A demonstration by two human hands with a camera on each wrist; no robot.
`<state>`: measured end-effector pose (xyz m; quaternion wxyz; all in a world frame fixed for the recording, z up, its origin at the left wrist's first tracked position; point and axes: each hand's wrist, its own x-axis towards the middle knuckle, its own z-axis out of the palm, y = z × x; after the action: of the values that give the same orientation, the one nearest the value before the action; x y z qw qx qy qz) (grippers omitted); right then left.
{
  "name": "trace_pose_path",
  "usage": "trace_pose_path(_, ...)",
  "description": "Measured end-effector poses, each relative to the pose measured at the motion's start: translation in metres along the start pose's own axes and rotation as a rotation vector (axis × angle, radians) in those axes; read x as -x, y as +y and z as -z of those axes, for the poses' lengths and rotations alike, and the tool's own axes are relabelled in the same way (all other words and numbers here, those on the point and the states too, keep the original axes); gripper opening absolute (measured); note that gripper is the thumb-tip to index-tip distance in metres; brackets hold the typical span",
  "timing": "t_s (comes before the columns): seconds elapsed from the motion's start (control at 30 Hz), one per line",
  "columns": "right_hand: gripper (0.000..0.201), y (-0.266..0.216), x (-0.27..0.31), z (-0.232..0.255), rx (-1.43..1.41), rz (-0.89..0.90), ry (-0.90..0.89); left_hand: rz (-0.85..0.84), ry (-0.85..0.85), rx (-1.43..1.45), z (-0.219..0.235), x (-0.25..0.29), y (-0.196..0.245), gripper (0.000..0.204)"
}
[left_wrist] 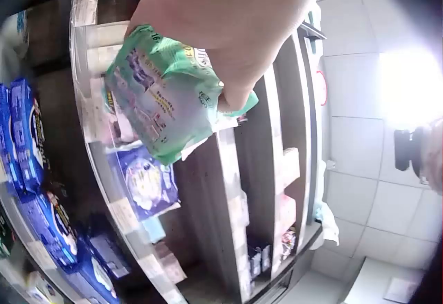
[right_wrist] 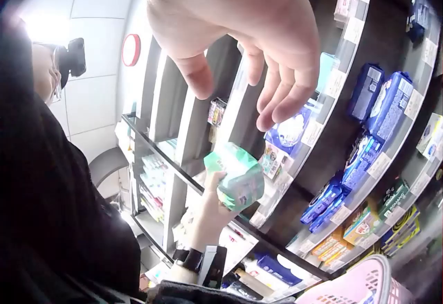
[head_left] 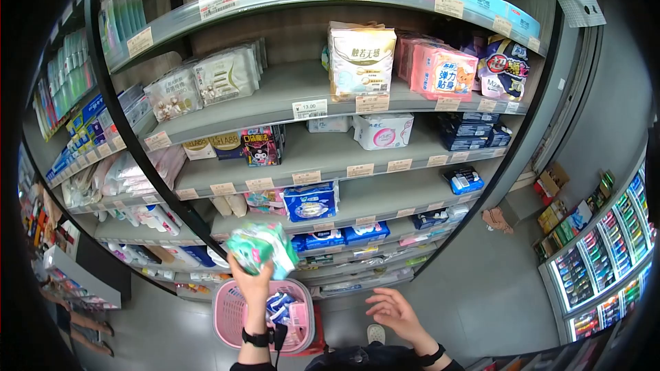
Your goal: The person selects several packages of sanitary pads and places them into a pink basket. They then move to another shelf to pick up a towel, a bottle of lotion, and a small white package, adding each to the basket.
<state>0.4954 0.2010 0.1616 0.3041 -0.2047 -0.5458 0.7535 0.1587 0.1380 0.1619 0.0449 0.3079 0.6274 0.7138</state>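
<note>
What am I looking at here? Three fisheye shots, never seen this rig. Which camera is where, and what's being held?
No machine here: a person in a shop aisle wears three cameras. The wide picture comes from a camera on the head, looking forward and down. The other two come from cameras on the wrists, each looking past its own hand.

The left hand is raised and grips a soft green packet; the left wrist view shows the same packet close up, pinched at its edge. The right hand holds nothing, its fingers loosely spread; the right wrist view shows them hanging relaxed.

In front stand shelves of packaged goods with price tags. Below the hands sits a pink basket already holding some packets.
</note>
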Motion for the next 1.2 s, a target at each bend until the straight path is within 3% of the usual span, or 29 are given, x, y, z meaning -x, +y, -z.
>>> trace_pose_path(0.17, 0.057, -0.001, 0.005, 0.001, -0.003, -0.018, 0.017, -0.154, 0.144, -0.300, -0.016, -0.058, -0.009, 0.085)
trace_pose_path(0.4, 0.054, -0.006, 0.011, 0.006, 0.014, -0.014, 0.050, -0.139, 0.093, -0.302, -0.041, -0.081, -0.047, 0.096)
trace_pose_path(0.57, 0.054, -0.006, 0.011, 0.010, 0.028, -0.012, 0.065, -0.037, 0.095, -0.472, -0.049, -0.071, -0.028, 0.107)
trace_pose_path(0.63, 0.054, -0.007, 0.010, 0.011, 0.035, -0.014, 0.066, -0.280, 0.149, -0.380, -0.051, -0.070, -0.026, 0.109)
trace_pose_path(0.73, 0.054, -0.005, 0.007, 0.013, 0.029, -0.023, 0.070, -0.262, 0.029, -0.512, -0.046, -0.070, -0.022, 0.105)
trace_pose_path(1.2, 0.054, 0.000, 0.002, 0.024, -0.007, -0.056, 0.099, -0.241, 0.034, -0.528, -0.057, -0.081, -0.028, 0.087)
